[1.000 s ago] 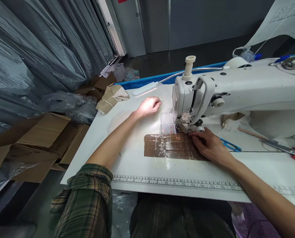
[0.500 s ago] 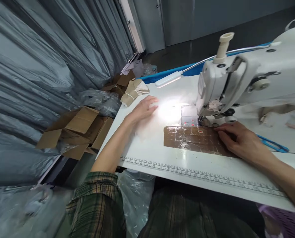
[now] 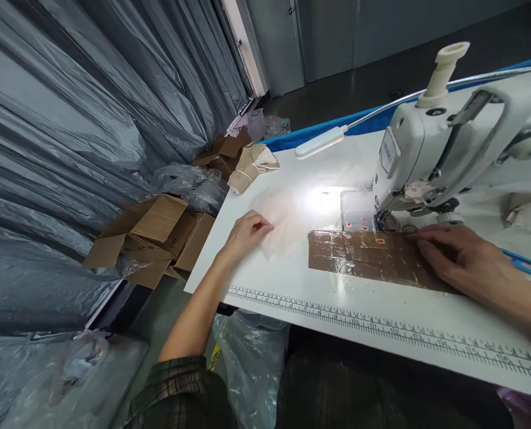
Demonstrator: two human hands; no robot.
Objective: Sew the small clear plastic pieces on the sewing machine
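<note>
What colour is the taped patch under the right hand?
Brown, with glossy clear tape over it: the patch under the right hand, clearest in the head view.

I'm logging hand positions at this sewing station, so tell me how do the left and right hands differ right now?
The left hand lies on a thin, see-through sheet on the white table, fingers curled; the right hand rests flatter, fingers stretched out on the brown taped patch. The left hand is away from the sewing machine; the right hand sits just before its needle area. Both are bare and press down on the tabletop.
</note>
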